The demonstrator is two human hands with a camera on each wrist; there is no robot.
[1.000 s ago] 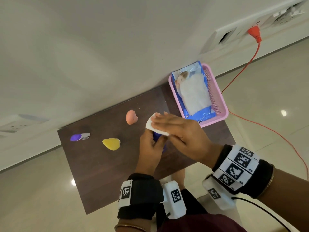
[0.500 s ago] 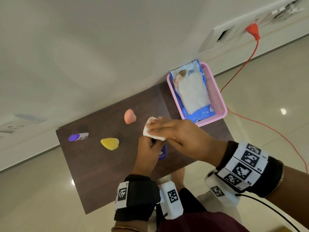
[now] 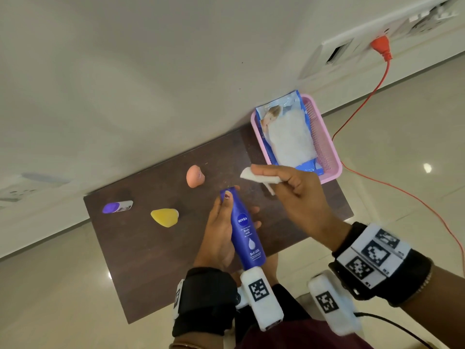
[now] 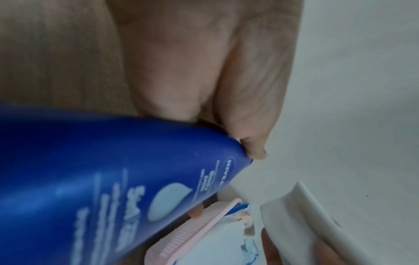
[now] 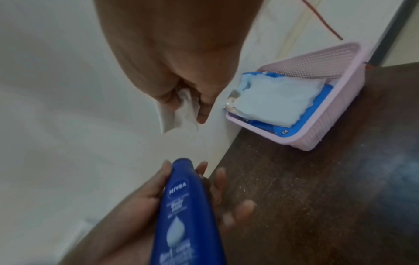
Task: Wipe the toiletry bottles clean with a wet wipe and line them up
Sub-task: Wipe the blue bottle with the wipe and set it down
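Observation:
A blue Nivea body milk bottle (image 3: 246,230) lies lengthwise in my left hand (image 3: 221,230), held above the dark table (image 3: 141,253), thumb near its far end. The left wrist view shows the same bottle (image 4: 102,179) close up; in the right wrist view the bottle (image 5: 183,211) sits low in the picture. My right hand (image 3: 289,195) pinches a folded white wet wipe (image 3: 256,176), lifted clear of the bottle, beside its far end. The wipe (image 5: 181,111) hangs from my fingers in the right wrist view. Standing on the table are an orange bottle (image 3: 195,176), a yellow bottle (image 3: 164,217) and a purple-capped bottle (image 3: 117,207).
A pink basket (image 3: 324,144) at the table's far right corner holds an open blue pack of wipes (image 3: 289,137). The table stands against a white wall. An orange cable (image 3: 372,94) runs from a wall socket down over the tiled floor on the right.
My right hand has lifted the wipe off the blue bottle and moved it away to the right. The bottle, earlier hidden under that hand, now shows its full length in my left hand.

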